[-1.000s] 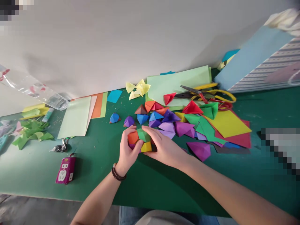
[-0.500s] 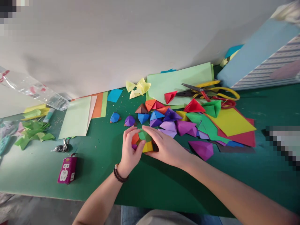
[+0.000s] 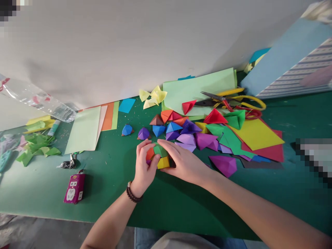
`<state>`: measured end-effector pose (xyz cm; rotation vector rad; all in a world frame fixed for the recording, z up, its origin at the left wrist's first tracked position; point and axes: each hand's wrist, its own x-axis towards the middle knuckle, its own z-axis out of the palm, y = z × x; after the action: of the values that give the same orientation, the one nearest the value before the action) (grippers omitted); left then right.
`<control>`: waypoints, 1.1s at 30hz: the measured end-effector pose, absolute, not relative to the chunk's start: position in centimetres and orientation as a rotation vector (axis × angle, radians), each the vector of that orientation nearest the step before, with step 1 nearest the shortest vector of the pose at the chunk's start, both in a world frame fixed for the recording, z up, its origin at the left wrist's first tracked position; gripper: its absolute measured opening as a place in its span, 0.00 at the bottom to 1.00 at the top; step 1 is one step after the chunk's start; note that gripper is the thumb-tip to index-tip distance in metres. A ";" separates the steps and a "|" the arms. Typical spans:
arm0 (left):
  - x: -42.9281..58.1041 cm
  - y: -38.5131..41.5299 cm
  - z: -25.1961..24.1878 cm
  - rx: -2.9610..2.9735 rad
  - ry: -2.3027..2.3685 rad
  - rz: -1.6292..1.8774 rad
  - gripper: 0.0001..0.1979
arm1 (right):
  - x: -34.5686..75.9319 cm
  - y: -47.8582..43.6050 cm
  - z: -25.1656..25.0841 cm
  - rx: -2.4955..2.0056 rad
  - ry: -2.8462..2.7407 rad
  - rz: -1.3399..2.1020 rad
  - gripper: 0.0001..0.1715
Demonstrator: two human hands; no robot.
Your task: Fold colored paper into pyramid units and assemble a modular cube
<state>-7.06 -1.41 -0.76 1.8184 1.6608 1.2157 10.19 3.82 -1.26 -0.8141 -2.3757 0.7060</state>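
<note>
Paper shape (image 3: 160, 151) sits cupped between curved left hand (image 3: 143, 166) and right hand (image 3: 184, 162).

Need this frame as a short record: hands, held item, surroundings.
left hand: gripping multicolored paper piece
right hand: gripping the same piece
visible colors: orange, green, yellow, purple; rest hidden by hands
beyond hands: folded paper units
far right: red-handled scissors
left: keys, purple box
surface: green table
</note>
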 end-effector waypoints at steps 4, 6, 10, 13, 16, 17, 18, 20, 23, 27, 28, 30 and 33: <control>-7.1 -1.5 -0.9 1.814 1.668 1.225 0.13 | 10.2 3.8 -1.3 -0.809 -2.367 0.711 0.57; -7.1 -1.5 -1.0 1.813 1.668 1.228 0.13 | 10.2 3.8 -1.3 -0.800 -2.362 0.720 0.58; -7.1 -1.4 -1.0 1.817 1.657 1.233 0.14 | 10.2 3.8 -1.3 -0.763 -2.370 0.729 0.61; -7.1 -1.5 -0.9 1.804 1.641 1.243 0.17 | 10.2 3.8 -1.3 -0.763 -2.383 0.708 0.63; -7.2 -1.7 -0.7 1.730 1.611 1.246 0.22 | 10.2 3.8 -1.3 -0.779 -2.384 0.699 0.64; -7.2 -1.8 -0.7 1.694 1.593 1.250 0.22 | 10.2 3.8 -1.2 -0.777 -2.385 0.698 0.64; -7.3 -1.8 -0.6 1.659 1.574 1.257 0.22 | 10.3 3.8 -1.2 -0.773 -2.387 0.700 0.64; -7.3 -2.0 -0.5 1.611 1.546 1.276 0.22 | 10.4 3.8 -1.0 -0.769 -2.394 0.715 0.64; -7.5 -2.0 -0.6 1.610 1.553 1.284 0.21 | 10.6 4.0 -0.6 -0.766 -2.357 0.771 0.60; -7.6 -2.0 -0.8 1.662 1.549 1.302 0.19 | 11.0 4.4 -0.1 -0.827 -2.226 0.830 0.43; -7.7 -2.0 -0.9 1.669 1.534 1.313 0.18 | 11.1 4.5 -0.1 -0.844 -2.208 0.839 0.40; -7.8 -2.0 -0.9 1.671 1.496 1.333 0.16 | 11.2 4.6 0.0 -0.866 -2.193 0.865 0.37; -8.1 -2.1 -0.8 1.667 1.434 1.330 0.14 | 11.3 4.6 0.2 -0.889 -2.195 0.914 0.34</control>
<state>-8.10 -2.13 -0.85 1.6671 1.4344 1.3302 11.28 4.56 0.19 -0.8885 -2.1952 0.9144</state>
